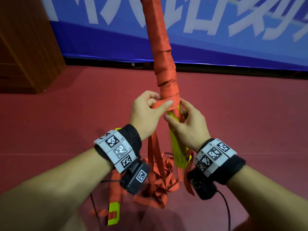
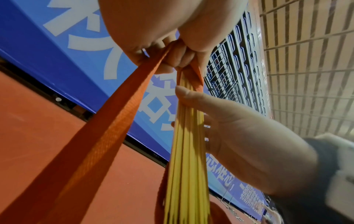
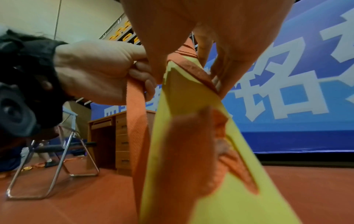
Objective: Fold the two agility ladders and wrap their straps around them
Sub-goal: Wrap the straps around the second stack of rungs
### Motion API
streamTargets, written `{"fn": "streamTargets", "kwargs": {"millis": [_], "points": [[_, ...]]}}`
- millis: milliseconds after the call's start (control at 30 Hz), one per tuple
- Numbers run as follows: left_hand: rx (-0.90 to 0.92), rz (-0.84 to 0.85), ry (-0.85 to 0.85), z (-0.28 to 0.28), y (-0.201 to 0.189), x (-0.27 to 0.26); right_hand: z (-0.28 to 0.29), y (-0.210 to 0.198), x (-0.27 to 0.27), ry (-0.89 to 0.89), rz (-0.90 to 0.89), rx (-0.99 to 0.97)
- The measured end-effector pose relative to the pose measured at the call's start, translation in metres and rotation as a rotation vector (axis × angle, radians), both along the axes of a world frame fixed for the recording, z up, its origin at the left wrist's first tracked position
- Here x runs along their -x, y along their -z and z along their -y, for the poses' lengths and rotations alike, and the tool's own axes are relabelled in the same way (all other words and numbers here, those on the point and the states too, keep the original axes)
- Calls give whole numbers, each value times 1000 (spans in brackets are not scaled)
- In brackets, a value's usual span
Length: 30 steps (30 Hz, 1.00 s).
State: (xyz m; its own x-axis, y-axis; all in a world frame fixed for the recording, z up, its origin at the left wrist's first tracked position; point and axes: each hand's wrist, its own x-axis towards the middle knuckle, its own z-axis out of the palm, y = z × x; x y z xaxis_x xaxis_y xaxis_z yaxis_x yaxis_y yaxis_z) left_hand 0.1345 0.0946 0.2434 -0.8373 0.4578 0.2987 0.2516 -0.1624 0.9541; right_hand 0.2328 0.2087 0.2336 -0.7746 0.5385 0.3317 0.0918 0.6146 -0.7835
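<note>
A folded agility ladder (image 1: 164,67) stands upright before me, its stacked yellow rungs (image 1: 177,147) bound from the top down to my hands in orange strap. My left hand (image 1: 150,110) pinches the orange strap (image 2: 107,121) against the bundle, thumb pressed across the lowest wrap. My right hand (image 1: 186,122) grips the yellow rungs (image 2: 187,151) just below that wrap. Loose orange strap (image 1: 160,177) trails down into a heap on the floor. A second ladder (image 1: 114,197), wrapped in orange with a yellow end showing, lies on the floor at lower left.
A red floor (image 1: 66,122) spreads all around. A blue banner with white characters (image 1: 216,30) runs along the back. A wooden desk (image 1: 25,47) stands at the far left, and a folding metal chair (image 3: 57,159) is beside it.
</note>
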Motion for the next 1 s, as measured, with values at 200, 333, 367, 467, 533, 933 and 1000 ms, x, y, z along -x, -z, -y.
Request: {"fn": "streamTargets", "kwargs": {"millis": [200,333,367,467,533,933,1000], "points": [[62,-90,-55,-1,2,4,-3,8,7,-73,-94,127],[107,-101,-32,2,6,7,-3,7,7,-166,-143,180],[130,-109,-25,3,8,9,-5,7,7,-179,-145,181],[174,-118,-32,6,12,13,-7,7,6,-204,-127,145],[215,-161,-99,8,14,14,-8,6,6,-212,-89,117],[833,-1512,13,32,1,51,-33,6,-7,-421,241,-170],[868,-1563,18,32,4,50,-32,4,-8,-453,294,-163]]}}
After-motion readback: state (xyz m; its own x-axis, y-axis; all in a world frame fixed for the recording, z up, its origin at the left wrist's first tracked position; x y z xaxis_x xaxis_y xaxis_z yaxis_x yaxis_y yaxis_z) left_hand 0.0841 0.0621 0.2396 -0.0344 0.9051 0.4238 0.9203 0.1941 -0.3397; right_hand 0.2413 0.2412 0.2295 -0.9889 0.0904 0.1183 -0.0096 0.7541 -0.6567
